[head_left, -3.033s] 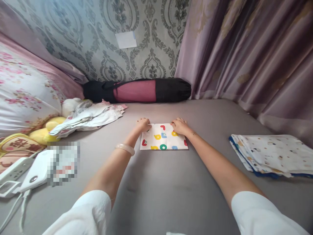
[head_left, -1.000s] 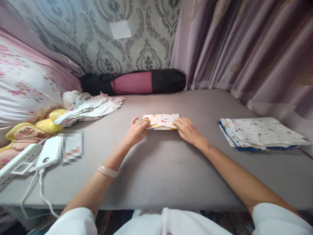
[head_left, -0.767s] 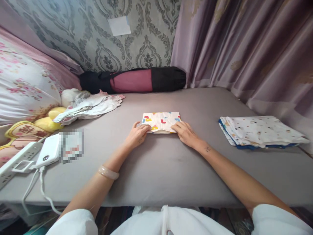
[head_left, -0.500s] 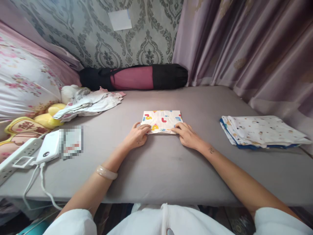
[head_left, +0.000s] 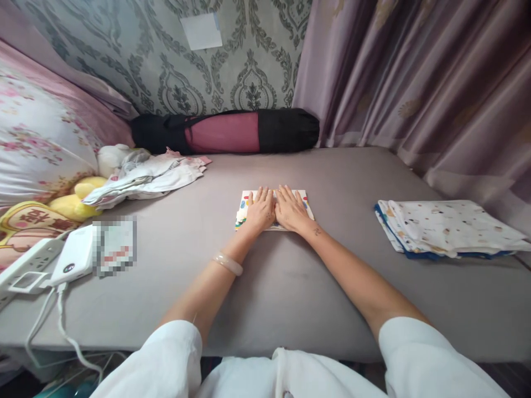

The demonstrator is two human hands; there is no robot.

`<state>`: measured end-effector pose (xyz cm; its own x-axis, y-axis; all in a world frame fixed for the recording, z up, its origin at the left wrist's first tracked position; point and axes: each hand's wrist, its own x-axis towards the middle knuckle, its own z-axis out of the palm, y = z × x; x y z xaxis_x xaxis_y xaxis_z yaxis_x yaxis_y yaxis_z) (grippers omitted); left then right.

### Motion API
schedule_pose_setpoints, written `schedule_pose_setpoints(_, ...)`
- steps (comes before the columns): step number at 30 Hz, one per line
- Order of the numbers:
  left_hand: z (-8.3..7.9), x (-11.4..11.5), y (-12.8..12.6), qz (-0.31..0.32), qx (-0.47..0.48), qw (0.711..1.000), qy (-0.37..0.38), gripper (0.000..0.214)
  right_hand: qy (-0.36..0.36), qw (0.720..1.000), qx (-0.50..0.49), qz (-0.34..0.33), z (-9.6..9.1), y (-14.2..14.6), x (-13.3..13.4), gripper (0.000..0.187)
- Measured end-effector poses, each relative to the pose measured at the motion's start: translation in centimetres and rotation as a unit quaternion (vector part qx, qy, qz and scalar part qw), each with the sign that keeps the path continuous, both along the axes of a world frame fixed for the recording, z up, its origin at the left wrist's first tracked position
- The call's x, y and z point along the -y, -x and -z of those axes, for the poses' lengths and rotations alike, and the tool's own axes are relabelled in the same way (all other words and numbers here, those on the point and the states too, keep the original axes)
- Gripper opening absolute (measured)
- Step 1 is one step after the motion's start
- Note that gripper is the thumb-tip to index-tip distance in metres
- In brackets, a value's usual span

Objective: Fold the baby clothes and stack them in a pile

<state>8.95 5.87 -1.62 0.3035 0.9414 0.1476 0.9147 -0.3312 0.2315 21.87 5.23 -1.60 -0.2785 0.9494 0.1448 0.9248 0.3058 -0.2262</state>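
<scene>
A small folded white cloth [head_left: 241, 211] printed with coloured shapes lies in the middle of the grey bed sheet [head_left: 290, 276]. My left hand [head_left: 260, 209] and my right hand [head_left: 291, 207] lie side by side flat on top of it, palms down, fingers stretched out and pointing away from me. Most of the cloth is hidden under the two hands; only its left edge and right corner show. A pale bangle sits on my left wrist.
A stack of folded spotted cloths [head_left: 448, 228] lies at the right. A loose heap of clothes [head_left: 149, 176] and soft toys sit at the left, with a white charger and power strip [head_left: 62, 262] nearer. A black and pink roll bag [head_left: 226, 131] lies along the wall.
The cloth was folded in half away from me. Both hands then left its near corners and came together on top of it, pressing flat.
</scene>
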Motion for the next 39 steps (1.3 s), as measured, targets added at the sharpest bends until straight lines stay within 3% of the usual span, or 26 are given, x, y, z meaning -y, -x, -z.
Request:
schedule_pose_setpoints(9, 2.3, -0.8, 0.3, 0.003, -0.018, 1.000, 0.017, 0.052, 0.038, 0.999, 0.010, 0.012, 2.5, -0.2, -1.0, 0.058)
schedule_pose_setpoints(18, 0.5, -1.5, 0.4, 0.023, -0.013, 0.999, 0.029, 0.039, 0.067, 0.998, 0.012, 0.010, 1.1, -0.2, -1.4, 0.057)
schedule_pose_setpoints(21, 0.1, -1.9, 0.5, 0.000, -0.003, 1.000, 0.017, 0.040, 0.052, 0.999, 0.007, 0.010, 0.6, 0.1, -1.8, 0.057)
schedule_pose_setpoints(30, 2.1, -2.3, 1.2, 0.017, -0.015, 1.000, 0.015, 0.049, 0.033, 0.999, 0.006, -0.025, 2.2, 0.6, -2.0, 0.058)
schedule_pose_setpoints(39, 2.6, -2.3, 1.2, 0.005, 0.005, 1.000, -0.011, 0.046, 0.035, 0.999, -0.001, -0.024, 2.2, 0.5, -1.9, 0.059)
